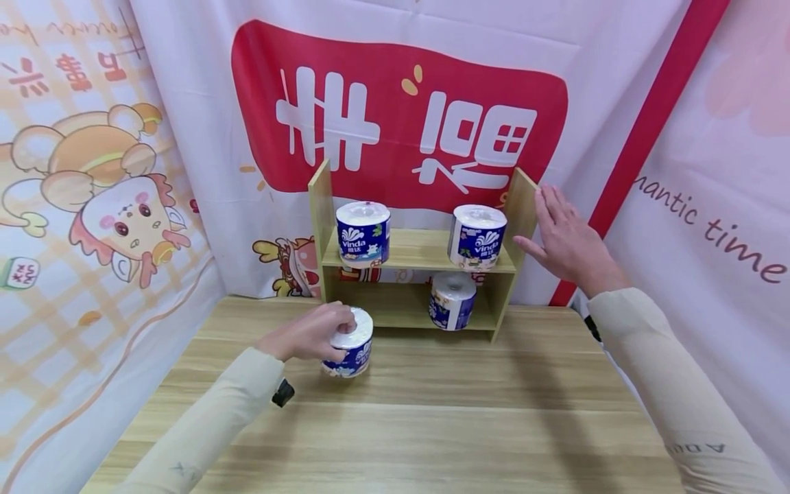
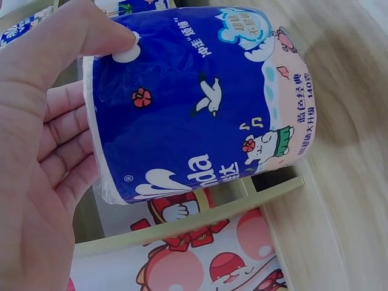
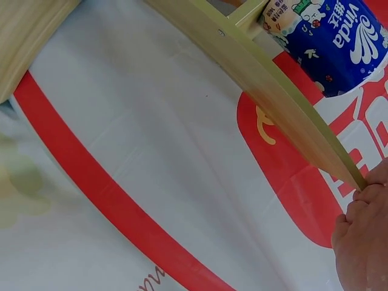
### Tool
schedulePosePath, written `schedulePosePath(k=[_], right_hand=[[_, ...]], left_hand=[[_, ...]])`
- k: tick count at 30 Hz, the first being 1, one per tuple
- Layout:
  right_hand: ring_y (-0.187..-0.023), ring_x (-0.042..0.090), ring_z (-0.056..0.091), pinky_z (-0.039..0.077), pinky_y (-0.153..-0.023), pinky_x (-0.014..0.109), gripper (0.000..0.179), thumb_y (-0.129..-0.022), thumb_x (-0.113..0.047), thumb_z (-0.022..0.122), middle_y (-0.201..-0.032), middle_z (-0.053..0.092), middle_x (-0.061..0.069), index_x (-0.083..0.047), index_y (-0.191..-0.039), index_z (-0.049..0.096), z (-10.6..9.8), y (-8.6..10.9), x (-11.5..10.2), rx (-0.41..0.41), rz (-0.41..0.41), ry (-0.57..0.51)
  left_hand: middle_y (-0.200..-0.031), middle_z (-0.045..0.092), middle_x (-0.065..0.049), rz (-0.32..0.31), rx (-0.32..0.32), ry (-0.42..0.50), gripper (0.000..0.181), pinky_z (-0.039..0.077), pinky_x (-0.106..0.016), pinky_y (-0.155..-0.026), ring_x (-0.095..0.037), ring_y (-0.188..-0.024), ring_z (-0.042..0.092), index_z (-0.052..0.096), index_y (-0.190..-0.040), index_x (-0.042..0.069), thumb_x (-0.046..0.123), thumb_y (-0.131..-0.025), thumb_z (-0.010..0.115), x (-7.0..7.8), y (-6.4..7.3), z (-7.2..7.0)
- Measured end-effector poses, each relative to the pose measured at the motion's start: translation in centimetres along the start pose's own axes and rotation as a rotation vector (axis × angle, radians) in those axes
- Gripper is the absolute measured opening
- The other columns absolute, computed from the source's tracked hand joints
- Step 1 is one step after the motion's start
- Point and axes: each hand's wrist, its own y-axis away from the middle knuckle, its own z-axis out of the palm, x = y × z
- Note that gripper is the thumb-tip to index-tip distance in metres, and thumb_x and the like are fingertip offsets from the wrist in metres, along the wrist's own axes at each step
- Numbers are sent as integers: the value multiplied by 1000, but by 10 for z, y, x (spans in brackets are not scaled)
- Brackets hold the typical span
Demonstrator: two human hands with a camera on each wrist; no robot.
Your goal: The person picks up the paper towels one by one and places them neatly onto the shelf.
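Observation:
My left hand [image 1: 311,333] grips a blue-and-white wrapped toilet paper roll [image 1: 353,361] at the shelf's front left. In the left wrist view the thumb presses the blue wrapper of that roll [image 2: 194,109], with the other fingers by its white end. The right hand [image 1: 570,240] has its fingers straight against the upper part of the right side panel [image 1: 523,209] of a small wooden shelf [image 1: 416,248]. On the upper board stand two more rolls, a left one [image 1: 363,237] and a right one [image 1: 478,240]. Another roll [image 1: 452,303] stands in the lower compartment, toward the right.
A wood-grain table [image 1: 432,425] carries the shelf. Behind it hangs a white cloth with a red printed panel [image 1: 395,123]. Printed cloths also hang at the left [image 1: 92,171] and right [image 1: 710,171], beside the table.

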Motion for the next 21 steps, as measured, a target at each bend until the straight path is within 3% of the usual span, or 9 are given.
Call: schedulePosePath(k=[12,21], right_hand=[[-165,45,4,22,-128,66,104,-102,-61,53,-179,-5,19,-6,-170,-3,3,0,-1,0,7,8],[-165,44,2,22,-129,65,104,-102,-61,52,-179,-7,19,-5,-169,-4,3,1,-1,-6,14,11]], left_hand=[[-109,65,2,-3,23,0,39,53,-30,-87,-16,-102,55,68,-113,15,25,-81,89,9,-21,-2],[-107,67,1,41,40,-40,38,52,-28,-84,-15,-99,55,68,-112,14,24,-81,88,13,-42,-2]])
